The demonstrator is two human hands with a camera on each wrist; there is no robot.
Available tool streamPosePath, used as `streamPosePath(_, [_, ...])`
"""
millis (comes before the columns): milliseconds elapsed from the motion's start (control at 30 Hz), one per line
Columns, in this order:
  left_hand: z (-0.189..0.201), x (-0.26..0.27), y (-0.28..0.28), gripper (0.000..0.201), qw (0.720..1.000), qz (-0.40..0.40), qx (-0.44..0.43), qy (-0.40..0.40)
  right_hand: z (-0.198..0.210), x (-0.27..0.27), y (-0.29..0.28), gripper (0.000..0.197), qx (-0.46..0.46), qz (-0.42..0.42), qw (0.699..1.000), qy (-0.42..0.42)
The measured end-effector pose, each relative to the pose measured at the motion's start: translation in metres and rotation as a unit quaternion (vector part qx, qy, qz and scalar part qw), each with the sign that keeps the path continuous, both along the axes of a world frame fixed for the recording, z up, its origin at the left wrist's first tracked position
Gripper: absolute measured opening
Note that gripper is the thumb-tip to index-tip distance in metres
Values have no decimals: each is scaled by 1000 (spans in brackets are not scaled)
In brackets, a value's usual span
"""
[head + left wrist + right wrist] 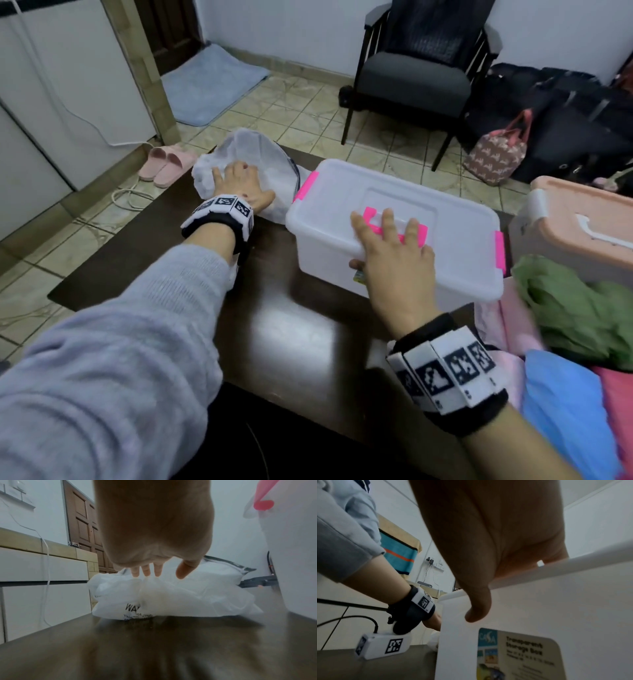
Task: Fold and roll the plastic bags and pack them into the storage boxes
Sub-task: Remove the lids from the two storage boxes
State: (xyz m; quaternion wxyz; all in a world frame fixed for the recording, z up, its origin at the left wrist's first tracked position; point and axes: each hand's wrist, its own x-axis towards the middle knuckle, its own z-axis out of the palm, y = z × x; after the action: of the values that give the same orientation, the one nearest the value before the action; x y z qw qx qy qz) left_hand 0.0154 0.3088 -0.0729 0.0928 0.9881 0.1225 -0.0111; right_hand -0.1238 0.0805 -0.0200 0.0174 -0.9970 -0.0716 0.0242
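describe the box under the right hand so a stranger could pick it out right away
On the dark wooden table, look at its middle, just right of the crumpled white plastic bags. The white storage box sits there, lid on, under the right hand. Unlike the peach-pink box beside it, it has hot-pink latches and handle.

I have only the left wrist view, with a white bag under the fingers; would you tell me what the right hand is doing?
Observer: The right hand lies flat on the white box, with its fingers over the pink handle.
Operator: Thank you. Is that box open?
Observer: No, its lid is on.
Operator: Are more bags waiting?
Observer: Yes, a green bag and a blue bag lie crumpled at the right of the table, in front of a peach box.
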Motion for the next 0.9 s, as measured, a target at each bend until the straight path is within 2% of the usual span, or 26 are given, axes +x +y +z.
streamPosePath(100, [9,-3,0,58,999,-6,-38,-32,3,-10,-3,70,5,26,1000,11])
streamPosePath(133, [12,-4,1,55,998,-12,-41,-40,6,-10,-8,73,28,35,999,26])
streamPosePath(200, [20,-7,1,46,998,-17,-39,-44,15,-11,-19,71,137,32,990,23])
streamPosePath(267, [27,-8,2,40,998,-6,-45,-37,23,-9,-35,54,247,-13,966,-76])
streamPosePath(333, [33,-11,1,36,997,14,-59,-39,27,-4,-55,44,263,-79,947,-168])
streamPosePath(367, [35,-14,0,33,996,23,-71,-42,27,-1,-65,45,250,-115,945,-175])
streamPosePath(500, [31,-31,-9,32,992,48,-111,-35,17,19,-101,59,269,-218,935,-79])
streamPosePath(600, [20,-56,-18,32,985,93,-142,-27,8,28,-114,63,310,-236,920,-35])
streamPosePath(667, [16,-72,-20,29,980,120,-158,4,3,30,-116,58,324,-249,913,-5])
streamPosePath(733, [16,-81,-19,28,964,132,-226,37,0,31,-118,52,325,-266,907,-3])
streamPosePath(833, [29,-88,-29,37,902,119,-414,36,-3,31,-120,47,319,-288,903,-29])
streamPosePath(900, [40,-89,-38,44,871,101,-480,10,-1,29,-121,44,309,-289,905,-35])
